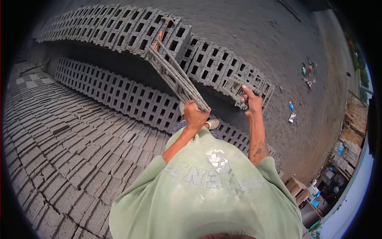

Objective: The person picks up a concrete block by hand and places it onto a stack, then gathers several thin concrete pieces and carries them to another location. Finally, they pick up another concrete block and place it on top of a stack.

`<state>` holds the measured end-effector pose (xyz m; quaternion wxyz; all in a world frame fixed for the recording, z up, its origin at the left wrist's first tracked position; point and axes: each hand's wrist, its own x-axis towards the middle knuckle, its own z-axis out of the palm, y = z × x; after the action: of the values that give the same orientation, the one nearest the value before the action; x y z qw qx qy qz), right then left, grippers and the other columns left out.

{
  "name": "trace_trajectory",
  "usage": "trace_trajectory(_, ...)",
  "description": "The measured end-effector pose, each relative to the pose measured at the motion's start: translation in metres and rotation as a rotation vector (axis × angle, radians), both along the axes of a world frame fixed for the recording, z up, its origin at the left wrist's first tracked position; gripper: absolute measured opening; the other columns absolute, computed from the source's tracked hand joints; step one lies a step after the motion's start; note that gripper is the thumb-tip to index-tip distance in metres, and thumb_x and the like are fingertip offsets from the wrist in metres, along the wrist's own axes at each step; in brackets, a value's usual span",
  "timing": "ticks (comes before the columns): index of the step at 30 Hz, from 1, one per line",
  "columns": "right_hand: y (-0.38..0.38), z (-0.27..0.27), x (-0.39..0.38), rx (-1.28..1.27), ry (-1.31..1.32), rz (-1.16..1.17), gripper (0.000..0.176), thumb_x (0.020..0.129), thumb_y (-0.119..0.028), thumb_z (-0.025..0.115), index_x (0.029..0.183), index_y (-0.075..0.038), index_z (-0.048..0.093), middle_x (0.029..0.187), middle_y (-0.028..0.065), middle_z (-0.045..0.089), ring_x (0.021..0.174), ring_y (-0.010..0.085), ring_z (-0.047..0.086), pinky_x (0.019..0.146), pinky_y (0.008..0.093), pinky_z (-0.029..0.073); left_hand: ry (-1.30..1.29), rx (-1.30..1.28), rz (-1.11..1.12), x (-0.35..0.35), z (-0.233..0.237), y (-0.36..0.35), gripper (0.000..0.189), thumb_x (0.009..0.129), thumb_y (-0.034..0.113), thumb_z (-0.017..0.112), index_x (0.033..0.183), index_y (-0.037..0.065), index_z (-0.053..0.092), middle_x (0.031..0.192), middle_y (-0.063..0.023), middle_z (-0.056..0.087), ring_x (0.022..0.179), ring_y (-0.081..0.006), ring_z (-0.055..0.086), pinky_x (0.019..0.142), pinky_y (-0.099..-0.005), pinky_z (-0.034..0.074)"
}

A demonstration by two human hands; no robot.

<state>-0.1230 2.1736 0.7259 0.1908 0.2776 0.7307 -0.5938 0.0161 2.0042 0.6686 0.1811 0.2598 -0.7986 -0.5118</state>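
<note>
My left hand (195,116) is closed around the near end of a bundle of long, mud-caked metal rods or frames (173,75), which slants up and left toward the upper block row. Near the far end of the bundle lies a hammer-like tool with an orange handle (160,34), on top of the hollow blocks (139,28). At the right end of that row, my right hand (251,101) has its fingers curled at a grey, mud-caked metal frame (234,88). Whether the fingers grip it is hard to tell.
A lower row of hollow blocks (119,93) runs beside my feet. Packed solid bricks (79,151) cover the left side. Litter (292,117) lies on the dirt ground (278,51) at the right, with wooden structures (350,131) beyond.
</note>
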Motion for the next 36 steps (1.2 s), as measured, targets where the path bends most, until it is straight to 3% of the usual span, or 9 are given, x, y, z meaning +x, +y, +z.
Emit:
trace_trajectory(2, -0.028, 0.015, -0.005, -0.223, -0.015, 0.254, 0.020, 0.069, -0.018, 0.074, 0.068, -0.005, 0.059, 0.055, 0.0012, 0.054, 0.045, 0.0113, 0.049, 0.043, 0.0271, 0.037, -0.060, 0.322, -0.494, 0.007, 0.001, 0.056, 0.021, 0.054, 0.011, 0.073, 0.065, 0.003, 0.057, 0.067, -0.0133, 0.057, 0.072, -0.0340, 0.055, 0.069, -0.0413, 0.045)
trace_trajectory(5, 0.034, 0.031, -0.028, -0.209, 0.061, 0.303, 0.020, 0.068, -0.016, 0.075, 0.069, -0.003, 0.060, 0.057, 0.0031, 0.056, 0.047, 0.0125, 0.051, 0.047, 0.0277, 0.040, -0.101, 0.219, -0.392, 0.026, 0.009, 0.018, 0.021, 0.058, 0.012, 0.071, 0.069, 0.001, 0.058, 0.061, -0.0110, 0.057, 0.061, -0.0249, 0.056, 0.059, -0.0346, 0.046)
trace_trajectory(7, 0.071, 0.047, -0.024, -0.200, 0.023, 0.373, 0.019, 0.068, -0.013, 0.075, 0.070, -0.002, 0.060, 0.061, 0.0050, 0.057, 0.050, 0.0144, 0.054, 0.051, 0.0293, 0.044, -0.146, 0.826, -0.039, 0.038, 0.024, -0.035, 0.014, 0.066, 0.004, 0.065, 0.062, 0.004, 0.051, 0.056, -0.0011, 0.052, 0.048, -0.0071, 0.047, 0.045, -0.0235, 0.037)
trace_trajectory(11, 0.134, 0.059, -0.016, -0.088, -0.078, 0.149, 0.023, 0.068, -0.013, 0.077, 0.071, -0.001, 0.058, 0.064, 0.0055, 0.057, 0.055, 0.0162, 0.056, 0.052, 0.0286, 0.045, 0.134, 1.369, 0.492, 0.065, 0.034, -0.165, 0.030, 0.069, -0.006, 0.059, 0.058, 0.012, 0.038, 0.054, 0.0026, 0.038, 0.043, -0.0096, 0.038, 0.050, -0.0223, 0.036)
trace_trajectory(23, 0.190, -0.023, -0.008, -0.100, 0.021, -0.717, 0.020, 0.072, -0.009, 0.071, 0.071, -0.007, 0.051, 0.055, 0.0019, 0.047, 0.045, 0.0123, 0.046, 0.039, 0.0236, 0.041, -0.064, 0.135, 0.842, 0.109, 0.041, -0.327, 0.015, 0.065, 0.001, 0.063, 0.061, 0.003, 0.049, 0.060, -0.0015, 0.052, 0.047, -0.0109, 0.045, 0.046, -0.0245, 0.037)
trace_trajectory(26, 0.108, -0.031, -0.007, -0.214, 0.024, -0.552, 0.017, 0.072, -0.008, 0.070, 0.074, -0.004, 0.054, 0.057, 0.0025, 0.048, 0.046, 0.0127, 0.046, 0.041, 0.0246, 0.041, -0.284, -0.310, 0.509, 0.063, -0.005, -0.209, 0.021, 0.060, 0.010, 0.067, 0.054, -0.005, 0.052, 0.053, -0.0114, 0.056, 0.047, -0.0182, 0.052, 0.050, -0.0338, 0.041)
trace_trajectory(30, -0.046, 0.022, 0.010, -0.004, -0.105, 0.215, 0.022, 0.072, -0.020, 0.073, 0.063, -0.008, 0.058, 0.055, 0.0012, 0.053, 0.046, 0.0110, 0.047, 0.052, 0.0244, 0.040, 0.044, -0.035, -0.186, 0.021, 0.003, 0.022, 0.015, 0.059, 0.006, 0.068, 0.063, -0.001, 0.055, 0.056, -0.0102, 0.055, 0.058, -0.0210, 0.056, 0.056, -0.0309, 0.043)
trace_trajectory(31, -0.063, 0.026, 0.008, 0.023, -0.141, 0.397, 0.026, 0.069, -0.023, 0.075, 0.058, -0.008, 0.056, 0.055, 0.0014, 0.054, 0.046, 0.0103, 0.047, 0.058, 0.0239, 0.039, -0.128, 0.507, -0.368, 0.029, -0.009, 0.047, 0.016, 0.060, 0.009, 0.069, 0.065, 0.001, 0.057, 0.062, -0.0096, 0.059, 0.059, -0.0258, 0.057, 0.061, -0.0334, 0.046)
trace_trajectory(36, 0.041, 0.047, -0.021, 0.040, -0.075, 0.492, 0.022, 0.066, -0.017, 0.076, 0.062, -0.008, 0.057, 0.056, 0.0015, 0.053, 0.047, 0.0113, 0.050, 0.047, 0.0260, 0.040, -0.057, 1.029, 0.244, 0.052, 0.016, -0.067, 0.017, 0.066, -0.002, 0.060, 0.061, 0.008, 0.048, 0.051, -0.0005, 0.049, 0.042, -0.0069, 0.044, 0.038, -0.0228, 0.031)
